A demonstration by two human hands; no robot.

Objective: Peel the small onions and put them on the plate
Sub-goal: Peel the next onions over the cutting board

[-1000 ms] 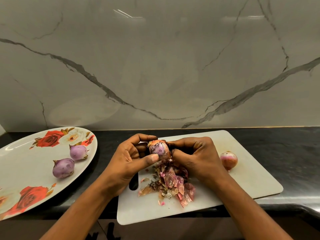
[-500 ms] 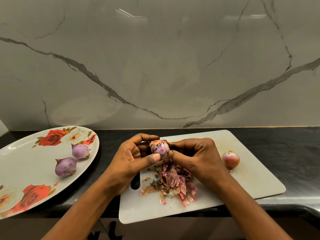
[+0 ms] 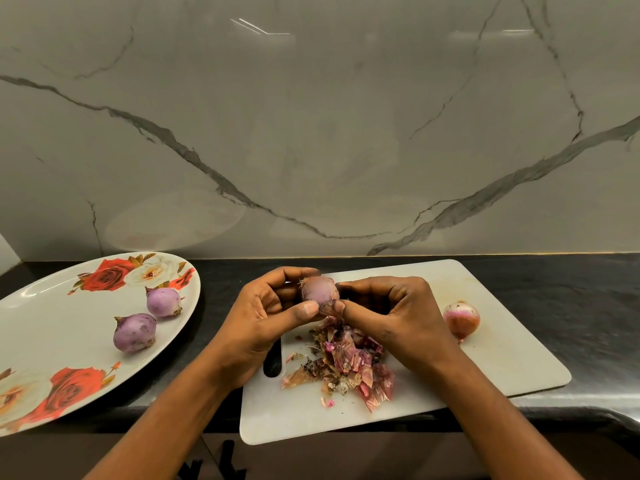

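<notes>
We stand at a dark counter (image 3: 588, 299) under a veined marble wall (image 3: 311, 133), with a white board (image 3: 485, 358) in front of us and the rose plate (image 3: 52, 323) to our left.

Our hands meet over the board. The left hand (image 3: 263, 323) cups the onion (image 3: 318, 289) between thumb and curled fingers. The right hand (image 3: 391, 317) pinches a flap (image 3: 332, 308) of skin at the onion's lower end.

The flap looks thin, so a sharp tug could tear it short and leave a patch stuck on. The bared flesh looks smooth and likely slick, so a hard pull against a loose cradle could pop the onion out onto the skins (image 3: 349, 362) or off the board. A nail digging too deep could strip good flesh along with the skin.

The onion shows pale purple and matte over most of its face, with a tuft of dry root on top; we judge it nearly bare. Two peeled onions (image 3: 134, 332) lie on the plate, well apart from our hands. An unpeeled onion (image 3: 461, 318), glossy and pink, waits on the board just beside our right hand.
</notes>
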